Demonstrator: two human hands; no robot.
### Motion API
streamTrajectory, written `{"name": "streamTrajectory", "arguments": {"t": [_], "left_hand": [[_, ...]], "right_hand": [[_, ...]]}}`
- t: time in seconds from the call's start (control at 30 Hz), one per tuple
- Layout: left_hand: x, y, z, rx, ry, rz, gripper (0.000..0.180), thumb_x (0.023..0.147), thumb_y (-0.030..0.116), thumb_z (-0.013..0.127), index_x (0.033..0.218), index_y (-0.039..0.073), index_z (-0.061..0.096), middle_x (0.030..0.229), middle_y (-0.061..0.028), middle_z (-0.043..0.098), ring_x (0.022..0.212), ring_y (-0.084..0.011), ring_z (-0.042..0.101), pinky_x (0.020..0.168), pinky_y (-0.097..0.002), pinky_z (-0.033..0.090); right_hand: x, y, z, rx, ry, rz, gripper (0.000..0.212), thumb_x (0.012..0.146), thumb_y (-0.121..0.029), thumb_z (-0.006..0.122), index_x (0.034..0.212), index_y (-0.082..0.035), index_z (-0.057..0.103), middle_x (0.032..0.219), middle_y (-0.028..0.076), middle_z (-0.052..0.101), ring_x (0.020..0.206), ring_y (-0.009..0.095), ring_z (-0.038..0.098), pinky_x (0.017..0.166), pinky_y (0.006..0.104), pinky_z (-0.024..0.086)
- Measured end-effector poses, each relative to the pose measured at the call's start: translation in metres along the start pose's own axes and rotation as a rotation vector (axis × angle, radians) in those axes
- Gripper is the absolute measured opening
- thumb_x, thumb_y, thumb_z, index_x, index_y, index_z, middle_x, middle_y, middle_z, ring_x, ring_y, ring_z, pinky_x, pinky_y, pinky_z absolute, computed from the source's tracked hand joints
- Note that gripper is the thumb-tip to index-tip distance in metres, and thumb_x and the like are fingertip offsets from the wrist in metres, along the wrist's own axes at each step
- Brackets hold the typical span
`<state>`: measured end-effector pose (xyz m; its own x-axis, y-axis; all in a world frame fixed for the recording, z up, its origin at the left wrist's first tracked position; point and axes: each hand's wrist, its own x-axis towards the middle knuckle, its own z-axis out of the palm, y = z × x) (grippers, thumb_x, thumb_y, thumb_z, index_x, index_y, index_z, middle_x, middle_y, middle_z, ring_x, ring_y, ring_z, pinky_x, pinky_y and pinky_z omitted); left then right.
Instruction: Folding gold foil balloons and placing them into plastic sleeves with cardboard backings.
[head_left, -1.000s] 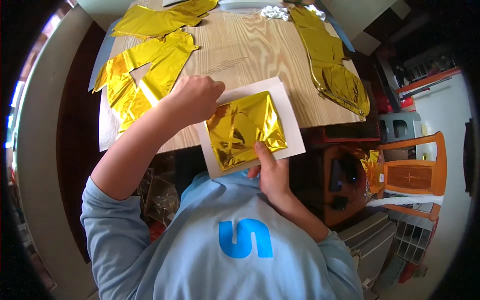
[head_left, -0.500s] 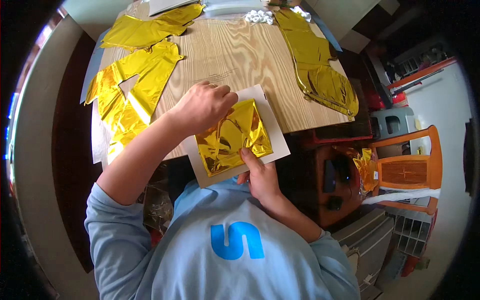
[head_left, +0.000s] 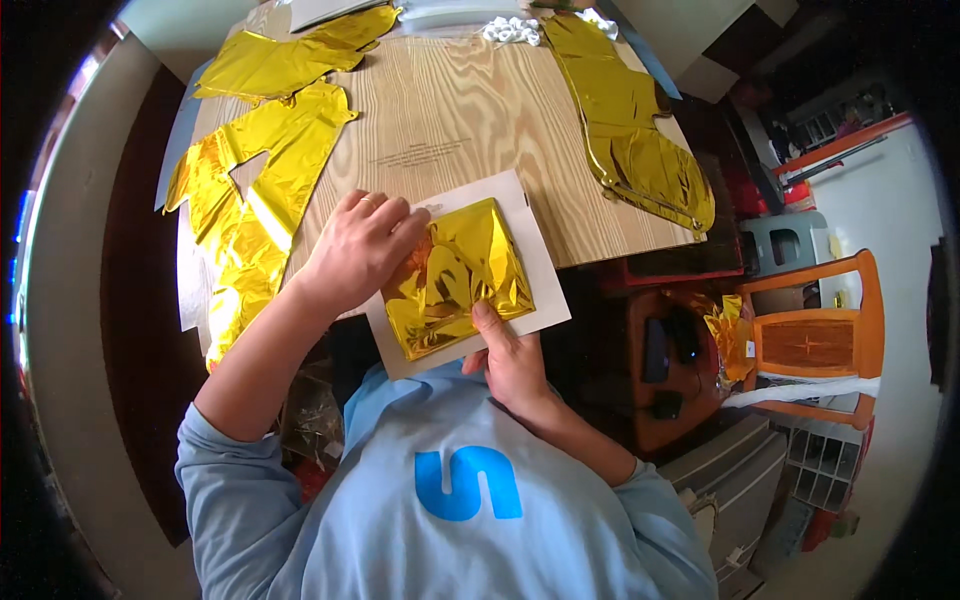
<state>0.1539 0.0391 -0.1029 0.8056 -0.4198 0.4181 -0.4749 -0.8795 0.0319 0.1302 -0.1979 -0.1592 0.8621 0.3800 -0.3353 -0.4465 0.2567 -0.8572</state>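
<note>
A folded gold foil balloon (head_left: 462, 275) lies on a white card (head_left: 545, 290) held over the near edge of the table. My right hand (head_left: 512, 365) grips the card's lower edge, its thumb pressing on the foil and its other fingers mostly hidden underneath. At the upper left edge of the card and foil, my left hand (head_left: 362, 250) is closed, fingers curled together. Its fingertips are partly hidden, so I cannot make out what is between them.
Flat gold foil balloons lie on the wooden table (head_left: 450, 100): two at left (head_left: 270, 180) (head_left: 290, 60) and another balloon (head_left: 625, 120) at right. White bundles (head_left: 512, 31) sit at the far edge. A wooden chair (head_left: 810, 340) and grey stool (head_left: 785, 240) stand at right.
My left hand has moved left and down, from above the card's top to its upper left edge. The card and foil have shifted slightly left; my right hand keeps its grip.
</note>
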Motion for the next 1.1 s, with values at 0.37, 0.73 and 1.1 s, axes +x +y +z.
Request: {"name": "streamTrajectory", "arguments": {"t": [0.37, 0.73, 1.1], "left_hand": [[-0.006, 0.026, -0.02, -0.033, -0.165, -0.135, 0.022, 0.081, 0.012, 0.065, 0.102, 0.005, 0.063, 0.09, -0.0093, 0.06, 0.087, -0.0282, 0.064, 0.084, -0.0393, 0.049], [-0.027, 0.029, -0.023, -0.1, 0.053, -0.111, 0.037, 0.077, 0.007, 0.071, 0.114, 0.004, 0.068, 0.093, -0.0066, 0.063, 0.084, -0.0236, 0.063, 0.08, -0.0371, 0.048], [0.008, 0.034, 0.011, -0.112, -0.002, -0.067, 0.031, 0.078, 0.014, 0.068, 0.106, 0.003, 0.065, 0.088, -0.0077, 0.057, 0.081, -0.0264, 0.061, 0.076, -0.039, 0.048]], "right_hand": [[-0.001, -0.004, 0.008, -0.039, -0.032, -0.049, 0.038, 0.104, -0.027, 0.059, 0.131, -0.001, 0.051, 0.105, 0.009, 0.065, 0.067, 0.015, 0.065, 0.044, 0.0257, 0.052], [-0.009, -0.002, 0.003, -0.007, -0.075, -0.047, 0.041, 0.103, -0.03, 0.063, 0.131, -0.002, 0.052, 0.106, 0.009, 0.065, 0.065, 0.014, 0.064, 0.044, 0.0254, 0.049], [-0.008, -0.003, 0.008, -0.1, -0.125, 0.004, 0.041, 0.104, -0.028, 0.061, 0.132, -0.001, 0.052, 0.102, 0.01, 0.066, 0.063, 0.015, 0.064, 0.044, 0.0258, 0.05]]}}
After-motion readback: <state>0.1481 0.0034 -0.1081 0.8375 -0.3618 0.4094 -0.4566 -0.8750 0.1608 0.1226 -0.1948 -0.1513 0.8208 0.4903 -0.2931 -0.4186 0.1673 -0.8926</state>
